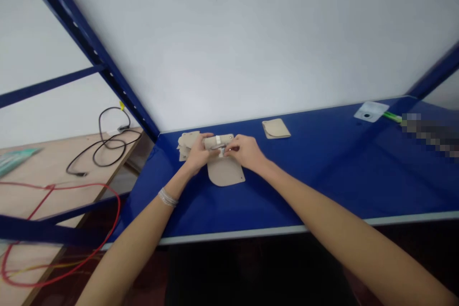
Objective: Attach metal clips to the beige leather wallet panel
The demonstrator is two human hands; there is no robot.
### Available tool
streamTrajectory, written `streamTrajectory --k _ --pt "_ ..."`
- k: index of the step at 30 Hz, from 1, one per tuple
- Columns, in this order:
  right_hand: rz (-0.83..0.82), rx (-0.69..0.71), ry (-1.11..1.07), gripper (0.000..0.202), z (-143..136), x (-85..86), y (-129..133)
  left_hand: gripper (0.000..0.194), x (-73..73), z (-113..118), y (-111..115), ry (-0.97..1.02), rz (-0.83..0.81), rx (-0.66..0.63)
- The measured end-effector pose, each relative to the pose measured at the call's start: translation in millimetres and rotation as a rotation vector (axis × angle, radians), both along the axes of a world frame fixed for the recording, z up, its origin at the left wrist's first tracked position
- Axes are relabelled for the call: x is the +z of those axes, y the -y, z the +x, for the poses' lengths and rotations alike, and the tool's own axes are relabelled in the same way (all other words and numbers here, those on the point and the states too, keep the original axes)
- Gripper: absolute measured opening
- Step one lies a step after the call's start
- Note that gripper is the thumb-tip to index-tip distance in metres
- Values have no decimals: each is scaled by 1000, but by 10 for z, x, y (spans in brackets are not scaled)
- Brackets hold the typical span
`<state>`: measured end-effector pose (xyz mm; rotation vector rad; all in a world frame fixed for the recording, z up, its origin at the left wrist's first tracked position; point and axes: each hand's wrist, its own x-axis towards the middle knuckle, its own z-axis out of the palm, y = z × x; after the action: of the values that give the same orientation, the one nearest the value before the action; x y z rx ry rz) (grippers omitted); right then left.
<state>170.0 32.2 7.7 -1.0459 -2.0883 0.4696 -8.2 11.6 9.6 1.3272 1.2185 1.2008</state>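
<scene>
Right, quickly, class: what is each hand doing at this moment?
Left hand: fingers closed on the beige, round-bottomed fabric pouch on the blue table.
Right hand: fingers pinching the same pouch's top edge.

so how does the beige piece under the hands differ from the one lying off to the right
The piece under the hands is touched by the left hand and right hand; the far piece lies alone, untouched. The near piece looks larger and shows its rounded end toward the camera; the far piece looks smaller. Both are beige and flat on the blue table.
</scene>
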Motion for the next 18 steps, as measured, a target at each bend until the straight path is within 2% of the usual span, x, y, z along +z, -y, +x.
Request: streamTrajectory --k 7,12,18 --pt "-43 1 -73 11 7 15 -5 68 53 53 18 -32 -23 75" --pt "-141 14 -90 18 25 16 -28 73 79 39 22 -65 -47 64" --pt "-173 9 -111 20 56 23 -60 73 32 12 -4 -145 4 30"
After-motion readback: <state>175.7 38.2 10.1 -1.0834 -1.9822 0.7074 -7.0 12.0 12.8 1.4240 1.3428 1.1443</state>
